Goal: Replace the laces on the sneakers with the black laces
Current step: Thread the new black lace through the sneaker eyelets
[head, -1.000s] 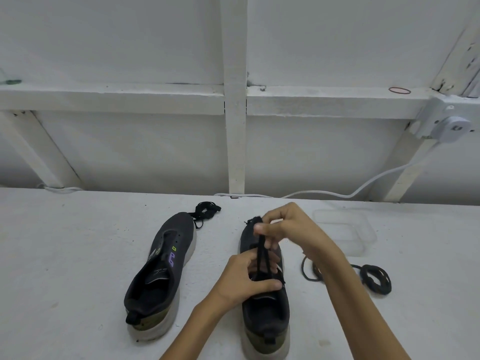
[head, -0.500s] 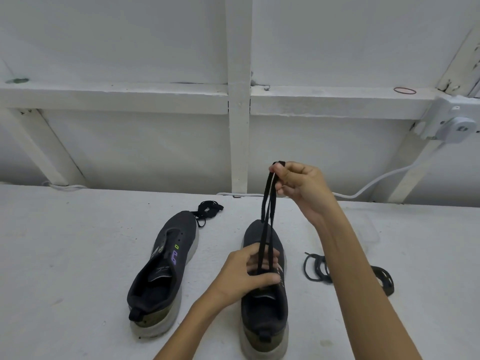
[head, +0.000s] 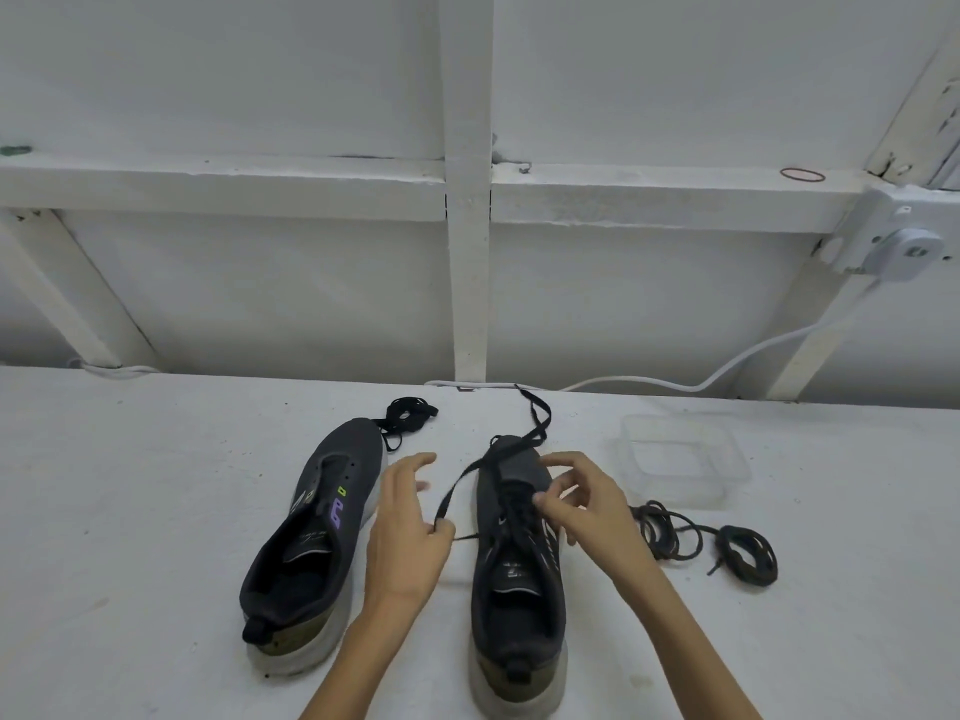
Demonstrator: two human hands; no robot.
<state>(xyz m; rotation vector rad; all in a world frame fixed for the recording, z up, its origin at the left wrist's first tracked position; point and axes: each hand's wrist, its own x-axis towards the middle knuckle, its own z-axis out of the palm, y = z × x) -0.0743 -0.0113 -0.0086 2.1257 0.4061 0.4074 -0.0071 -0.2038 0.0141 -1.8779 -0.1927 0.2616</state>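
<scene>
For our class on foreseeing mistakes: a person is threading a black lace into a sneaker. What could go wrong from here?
Neither the left hand nor the right hand seems to hold the sneaker down, so a tug on the black lace could drag it. The lace's far end trails loose past the toe, so the ends may finish uneven. The loose dark laces alongside look similar and could be picked up by mistake.

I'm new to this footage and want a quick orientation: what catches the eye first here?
Two hands work a black lace on the right sneaker at centre. The right hand pinches it at the eyelets, and the left hand holds a strand beside the shoe. The left sneaker lies unlaced alongside, with loose laces coiled at far right.
</scene>
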